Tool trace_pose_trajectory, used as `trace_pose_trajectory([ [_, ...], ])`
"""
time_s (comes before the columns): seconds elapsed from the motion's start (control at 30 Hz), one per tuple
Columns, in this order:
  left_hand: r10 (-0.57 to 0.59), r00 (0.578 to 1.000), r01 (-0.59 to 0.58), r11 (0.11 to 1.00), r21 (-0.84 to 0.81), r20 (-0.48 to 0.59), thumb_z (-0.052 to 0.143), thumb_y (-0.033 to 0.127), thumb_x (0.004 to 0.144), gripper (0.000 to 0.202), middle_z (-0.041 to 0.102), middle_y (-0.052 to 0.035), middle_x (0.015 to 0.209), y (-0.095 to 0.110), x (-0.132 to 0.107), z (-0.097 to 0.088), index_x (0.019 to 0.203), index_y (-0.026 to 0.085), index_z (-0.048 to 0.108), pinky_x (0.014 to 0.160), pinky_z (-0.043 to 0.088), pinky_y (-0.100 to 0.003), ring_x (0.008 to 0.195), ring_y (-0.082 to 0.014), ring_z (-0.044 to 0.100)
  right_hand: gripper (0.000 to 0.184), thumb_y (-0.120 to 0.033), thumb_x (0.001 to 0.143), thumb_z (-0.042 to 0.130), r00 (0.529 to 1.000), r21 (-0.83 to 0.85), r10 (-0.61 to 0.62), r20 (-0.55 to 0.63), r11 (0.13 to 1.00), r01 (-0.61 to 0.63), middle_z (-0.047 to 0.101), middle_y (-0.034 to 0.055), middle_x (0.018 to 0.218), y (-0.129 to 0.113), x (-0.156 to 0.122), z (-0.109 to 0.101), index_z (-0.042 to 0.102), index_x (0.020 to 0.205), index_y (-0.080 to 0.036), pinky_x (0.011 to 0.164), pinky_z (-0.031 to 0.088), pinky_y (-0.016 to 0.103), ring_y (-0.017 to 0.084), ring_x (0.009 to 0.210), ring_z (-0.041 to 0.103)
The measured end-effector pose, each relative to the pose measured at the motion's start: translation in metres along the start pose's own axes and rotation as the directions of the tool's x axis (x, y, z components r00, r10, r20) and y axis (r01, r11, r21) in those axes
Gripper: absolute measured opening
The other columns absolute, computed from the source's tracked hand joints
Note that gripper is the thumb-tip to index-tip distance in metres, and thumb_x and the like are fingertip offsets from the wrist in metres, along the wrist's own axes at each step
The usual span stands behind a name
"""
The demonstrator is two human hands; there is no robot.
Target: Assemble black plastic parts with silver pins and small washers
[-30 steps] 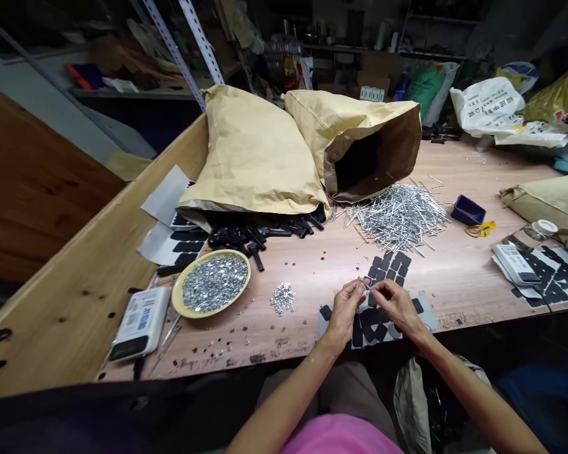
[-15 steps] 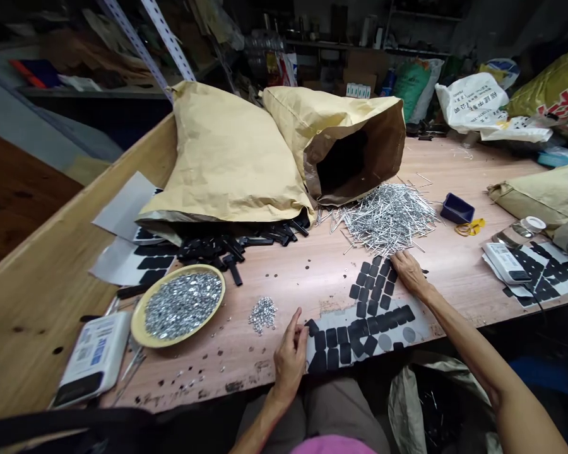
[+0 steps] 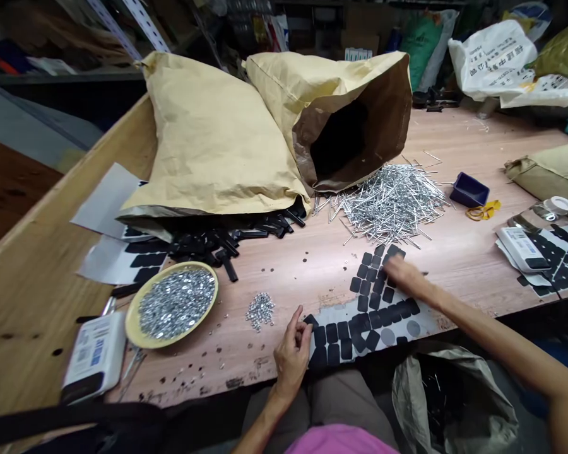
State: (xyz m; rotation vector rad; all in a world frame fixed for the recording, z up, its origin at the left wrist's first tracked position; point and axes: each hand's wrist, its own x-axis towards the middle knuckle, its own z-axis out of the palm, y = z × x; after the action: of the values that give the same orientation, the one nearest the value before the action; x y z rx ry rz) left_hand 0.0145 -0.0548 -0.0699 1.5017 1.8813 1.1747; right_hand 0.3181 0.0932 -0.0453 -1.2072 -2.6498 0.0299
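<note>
My left hand (image 3: 291, 356) rests at the table's front edge, left of a light sheet (image 3: 426, 325) bearing rows of black rounded pads (image 3: 343, 330). Its thumb and index finger are apart, with the other fingers bent, and I see nothing held. My right hand (image 3: 404, 275) is over a second group of black pads (image 3: 365, 287) laid in columns behind the sheet. Motion blurs its fingers, so whether they hold a pad cannot be made out. Beyond it lies a heap of thin metal pins (image 3: 392, 205). A small pile of metal pieces (image 3: 260, 311) sits left of the sheet.
A yellow bowl (image 3: 131, 315) of shiny metal pieces and a white scale (image 3: 93, 356) stand left. Two large paper sacks (image 3: 213, 139) fill the back, black parts (image 3: 203, 249) spilling out. A blue tray (image 3: 470, 189) and another scale (image 3: 523, 248) are right. An open sack (image 3: 483, 403) stands below the edge.
My right hand has drawn back from the edge of the pin heap, to over the columns of black pads. My left hand stays nearly still. The camera view has tilted down.
</note>
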Motion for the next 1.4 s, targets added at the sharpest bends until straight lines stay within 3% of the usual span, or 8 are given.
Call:
trace_pose_trajectory([
  [0.07, 0.019, 1.0, -0.019, 1.0, 0.007, -0.008, 0.051, 0.039, 0.085, 0.041, 0.066, -0.0002, 0.068, 0.001, 0.0, 0.0, 0.118, 0.018, 0.061, 0.054, 0.047, -0.019, 0.05, -0.0091, 0.055, 0.036, -0.007, 0.093, 0.025, 0.999, -0.019, 0.028, -0.028, 0.999, -0.028, 0.053, 0.0087, 0.079, -0.003, 0.0, -0.002, 0.059, 0.083, -0.015, 0.059, 0.04, 0.033, 0.019, 0.072, 0.044],
  [0.27, 0.033, 0.999, -0.033, 0.998, 0.045, -0.001, 0.051, 0.035, 0.085, 0.04, 0.066, -0.0003, 0.068, 0.003, 0.0, 0.0, 0.12, 0.018, 0.059, 0.055, 0.047, -0.02, 0.051, -0.0094, 0.055, 0.032, -0.01, 0.095, 0.03, 0.945, -0.02, -0.298, 0.132, 0.953, 0.303, 0.053, 0.0075, 0.075, -0.039, -0.013, 0.003, 0.059, 0.083, -0.015, 0.062, 0.04, 0.032, 0.019, 0.072, 0.044],
  [0.37, 0.042, 0.999, -0.043, 0.997, 0.059, 0.002, 0.05, 0.033, 0.085, 0.04, 0.065, -0.0004, 0.067, 0.002, 0.0, 0.0, 0.12, 0.016, 0.059, 0.055, 0.047, -0.02, 0.051, -0.0096, 0.056, 0.033, -0.014, 0.096, 0.029, 0.962, 0.016, -0.25, 0.106, 0.968, 0.249, 0.053, 0.0075, 0.074, -0.034, -0.011, 0.002, 0.059, 0.084, -0.015, 0.062, 0.04, 0.032, 0.019, 0.072, 0.044],
  [0.53, 0.062, 0.998, -0.061, 0.996, 0.069, -0.007, 0.05, 0.032, 0.085, 0.039, 0.065, -0.0001, 0.066, 0.002, 0.0, 0.001, 0.12, 0.015, 0.059, 0.055, 0.046, -0.02, 0.05, -0.0093, 0.055, 0.037, -0.015, 0.096, 0.025, 0.991, 0.017, 0.077, -0.112, 0.997, -0.075, 0.053, 0.0083, 0.076, -0.003, 0.006, -0.006, 0.058, 0.078, -0.017, 0.059, 0.04, 0.033, 0.019, 0.07, 0.044],
  [0.67, 0.067, 0.998, -0.066, 0.996, 0.067, -0.009, 0.05, 0.033, 0.085, 0.04, 0.065, -0.0001, 0.067, 0.001, 0.0, 0.001, 0.12, 0.016, 0.059, 0.055, 0.046, -0.019, 0.05, -0.009, 0.055, 0.035, -0.013, 0.095, 0.028, 0.988, 0.071, -0.155, 0.009, 0.986, 0.154, 0.053, 0.0072, 0.076, -0.009, 0.005, -0.003, 0.058, 0.077, -0.018, 0.063, 0.042, 0.033, 0.019, 0.072, 0.045],
  [0.8, 0.055, 0.998, -0.054, 0.996, 0.072, -0.013, 0.05, 0.033, 0.085, 0.04, 0.066, -0.0005, 0.067, 0.0, -0.001, 0.001, 0.12, 0.016, 0.059, 0.054, 0.045, -0.019, 0.051, -0.0094, 0.055, 0.038, -0.011, 0.094, 0.024, 0.994, 0.005, 0.088, -0.056, 0.996, -0.088, 0.052, 0.0083, 0.075, -0.012, 0.003, 0.001, 0.058, 0.077, -0.017, 0.06, 0.041, 0.033, 0.019, 0.07, 0.044],
  [1.0, 0.049, 0.998, -0.047, 0.997, 0.065, -0.025, 0.05, 0.033, 0.085, 0.04, 0.065, -0.0003, 0.067, -0.001, -0.001, 0.003, 0.121, 0.017, 0.059, 0.053, 0.044, -0.019, 0.05, -0.0094, 0.055, 0.035, -0.012, 0.094, 0.029, 0.998, -0.064, -0.066, -0.009, 0.996, 0.065, 0.05, 0.0068, 0.071, -0.022, -0.002, 0.003, 0.056, 0.073, -0.018, 0.067, 0.04, 0.033, 0.02, 0.072, 0.043],
  [1.4, 0.055, 0.998, -0.054, 0.998, 0.02, -0.038, 0.05, 0.03, 0.084, 0.043, 0.066, -0.0012, 0.068, -0.001, -0.001, 0.004, 0.123, 0.017, 0.058, 0.054, 0.042, -0.02, 0.052, -0.0106, 0.056, 0.031, -0.014, 0.093, 0.033, 0.981, -0.158, 0.187, -0.055, 0.968, -0.193, 0.051, 0.0073, 0.072, -0.032, 0.008, 0.004, 0.054, 0.071, -0.019, 0.061, 0.04, 0.029, 0.02, 0.072, 0.047],
])
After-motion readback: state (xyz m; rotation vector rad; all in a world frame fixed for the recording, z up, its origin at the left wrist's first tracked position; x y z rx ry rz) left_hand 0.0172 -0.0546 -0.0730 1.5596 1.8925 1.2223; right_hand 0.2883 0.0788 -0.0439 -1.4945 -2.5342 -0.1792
